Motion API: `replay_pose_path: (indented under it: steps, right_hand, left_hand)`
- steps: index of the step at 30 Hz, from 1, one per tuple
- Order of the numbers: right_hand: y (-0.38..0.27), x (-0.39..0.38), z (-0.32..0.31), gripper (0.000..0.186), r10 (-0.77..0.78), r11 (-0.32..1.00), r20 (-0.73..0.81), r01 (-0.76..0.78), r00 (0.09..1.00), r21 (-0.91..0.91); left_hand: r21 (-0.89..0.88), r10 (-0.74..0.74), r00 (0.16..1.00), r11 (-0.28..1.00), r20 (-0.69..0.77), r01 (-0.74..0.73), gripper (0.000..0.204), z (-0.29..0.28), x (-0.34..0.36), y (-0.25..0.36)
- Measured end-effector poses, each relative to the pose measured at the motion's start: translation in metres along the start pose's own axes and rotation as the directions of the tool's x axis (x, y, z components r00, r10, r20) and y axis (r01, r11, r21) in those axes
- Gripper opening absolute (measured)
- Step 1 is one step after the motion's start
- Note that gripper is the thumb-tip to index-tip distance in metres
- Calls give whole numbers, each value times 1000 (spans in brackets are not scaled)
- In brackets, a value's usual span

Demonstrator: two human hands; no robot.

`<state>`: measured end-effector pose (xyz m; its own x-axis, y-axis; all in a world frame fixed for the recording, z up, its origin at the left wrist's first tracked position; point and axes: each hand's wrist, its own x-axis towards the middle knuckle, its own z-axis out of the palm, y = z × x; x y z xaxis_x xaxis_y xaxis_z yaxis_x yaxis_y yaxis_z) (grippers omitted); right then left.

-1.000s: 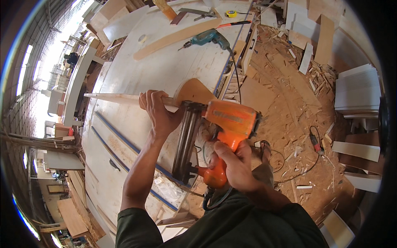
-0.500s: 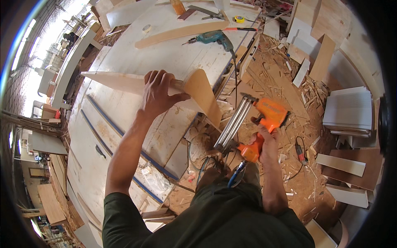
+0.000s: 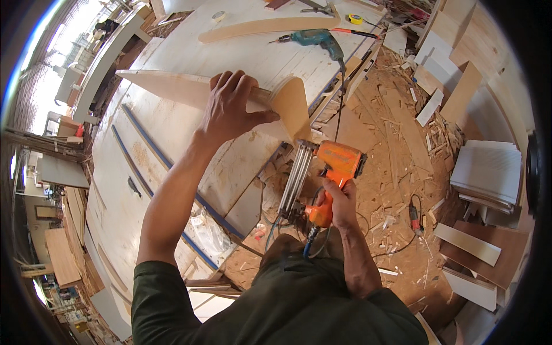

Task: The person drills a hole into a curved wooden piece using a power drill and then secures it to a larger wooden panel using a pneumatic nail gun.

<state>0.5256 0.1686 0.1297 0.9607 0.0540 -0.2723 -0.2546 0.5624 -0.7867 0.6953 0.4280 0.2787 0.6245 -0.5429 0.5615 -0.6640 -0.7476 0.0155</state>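
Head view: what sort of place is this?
Likely a woodworking shop: an orange nail gun, a drill lying on the bench, and wood scraps strewn across the floor.

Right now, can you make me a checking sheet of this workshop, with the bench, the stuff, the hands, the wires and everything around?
Surface: white workbench, scuffed and brown-stained.
Work things: long pale board with a round-topped end panel at its right end; orange nail gun near that panel, contact unclear.
Clutter: teal drill, yellow tape measure and crumpled clear plastic on the bench; wood scraps across the floor.
Hands: left hand grips the board; right hand is wrapped round the nail gun's handle.
Cables: black drill cord hangs over the bench edge; blue hose at the nail gun's handle.
Surroundings: stacked white panels at right.
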Motion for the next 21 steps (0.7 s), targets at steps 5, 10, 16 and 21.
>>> replay_pose_path:
  steps: [5, 10, 16, 21]
  right_hand:
    - [-16, 1, 17, 21, -53, 994, 43, 48, 998, 98]
    - [-30, -9, 33, 22, -12, 986, 55, 2, 998, 169]
    - [-43, -9, 51, 24, -98, 972, 102, 73, 990, 224]
    - [-45, -7, 54, 26, -132, 969, 99, 108, 986, 221]
  left_hand:
    - [37, -13, 1000, 999, -25, 14, 72, 2, 0, 4]
    - [11, -23, 999, 1000, 28, 23, 66, 1, 0, 3]
    - [-15, 14, 995, 1000, 103, -12, 53, -7, 3, 1]
    - [-14, 21, 991, 1000, 134, -19, 48, -11, 3, 2]
